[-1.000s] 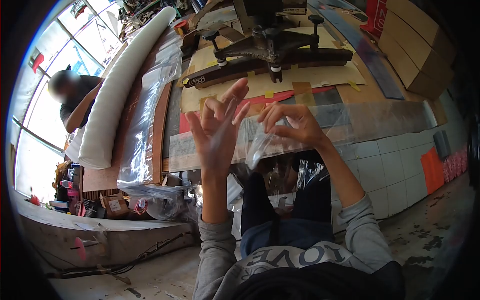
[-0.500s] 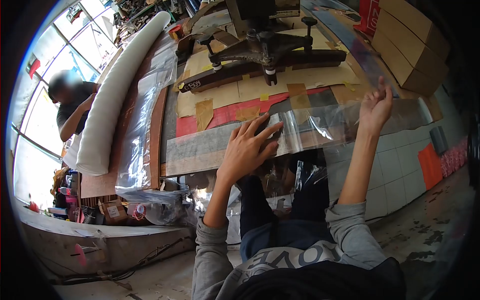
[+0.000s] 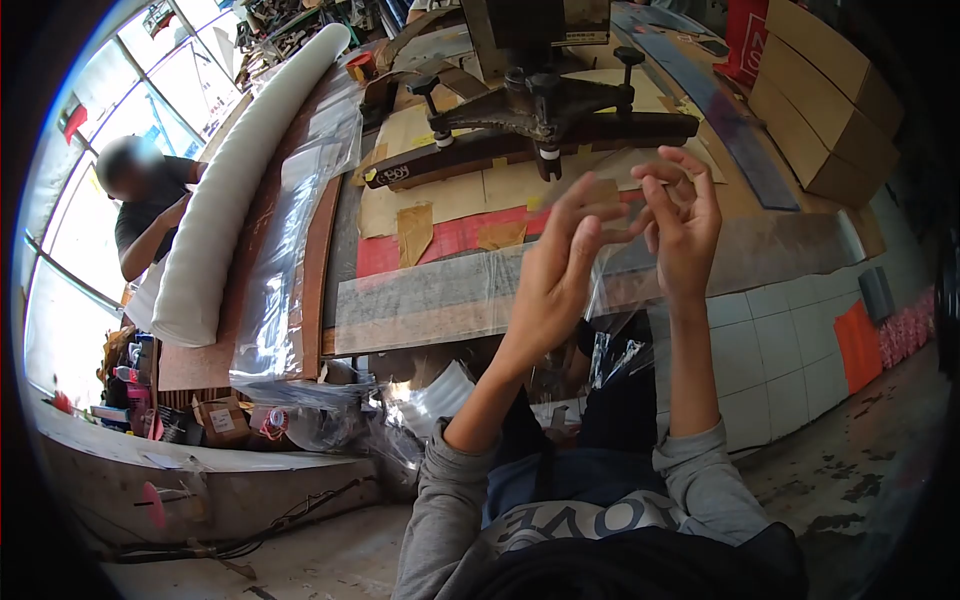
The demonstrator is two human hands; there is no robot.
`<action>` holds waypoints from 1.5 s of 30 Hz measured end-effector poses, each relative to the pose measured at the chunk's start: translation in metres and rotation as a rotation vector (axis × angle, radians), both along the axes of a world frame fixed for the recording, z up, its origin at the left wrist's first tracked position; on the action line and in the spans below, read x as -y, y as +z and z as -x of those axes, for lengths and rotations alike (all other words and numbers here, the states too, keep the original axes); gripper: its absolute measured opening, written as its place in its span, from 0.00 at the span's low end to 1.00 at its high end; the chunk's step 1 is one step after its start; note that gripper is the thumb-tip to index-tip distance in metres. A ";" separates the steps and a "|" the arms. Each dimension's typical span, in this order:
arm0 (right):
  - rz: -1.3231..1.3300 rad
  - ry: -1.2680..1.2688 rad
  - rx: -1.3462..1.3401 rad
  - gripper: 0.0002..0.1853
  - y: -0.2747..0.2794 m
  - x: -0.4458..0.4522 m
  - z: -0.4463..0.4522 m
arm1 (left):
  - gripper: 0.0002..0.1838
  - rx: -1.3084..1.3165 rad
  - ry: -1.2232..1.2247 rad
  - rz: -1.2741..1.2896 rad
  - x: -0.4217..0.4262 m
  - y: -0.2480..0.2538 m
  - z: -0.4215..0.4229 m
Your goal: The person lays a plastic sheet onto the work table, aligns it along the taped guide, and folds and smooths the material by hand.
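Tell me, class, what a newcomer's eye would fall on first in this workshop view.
Probably the left hand and right hand, raised close together just right of the middle. Next might come the dark metal frame at top centre, beyond the hands. The long white roll, slanting along the left side, also stands out.

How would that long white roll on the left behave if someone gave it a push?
The white roll would probably turn over fairly easily, since it is a long, round cylinder. It may be light for its size, as its material looks like foam. Its softly rippled surface suggests it could dent a little under a firm grip.
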State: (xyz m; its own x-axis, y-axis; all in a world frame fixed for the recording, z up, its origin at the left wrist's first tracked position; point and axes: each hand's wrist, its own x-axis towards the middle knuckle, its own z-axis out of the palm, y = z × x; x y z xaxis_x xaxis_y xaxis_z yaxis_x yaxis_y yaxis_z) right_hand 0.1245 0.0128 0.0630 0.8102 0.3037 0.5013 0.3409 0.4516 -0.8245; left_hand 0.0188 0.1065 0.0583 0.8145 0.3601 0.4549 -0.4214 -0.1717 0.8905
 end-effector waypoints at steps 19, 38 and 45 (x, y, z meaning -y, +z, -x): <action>0.224 0.080 0.028 0.14 -0.001 0.022 0.043 | 0.26 -0.133 0.249 -0.210 -0.019 0.000 0.023; 0.610 0.085 -0.101 0.21 -0.035 0.021 0.032 | 0.19 -0.230 0.350 -0.276 -0.003 -0.023 0.058; 0.683 -0.046 0.060 0.18 -0.025 0.010 0.036 | 0.19 -0.223 0.457 -0.415 -0.003 -0.026 0.054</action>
State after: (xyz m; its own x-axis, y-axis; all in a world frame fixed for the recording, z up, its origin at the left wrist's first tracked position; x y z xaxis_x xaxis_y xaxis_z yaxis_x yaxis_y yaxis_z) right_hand 0.0889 0.0025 0.0379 0.8066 0.5337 0.2542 0.4012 -0.1784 -0.8985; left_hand -0.0356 0.1094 0.0322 0.7116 0.5234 0.4686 -0.0377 -0.6376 0.7694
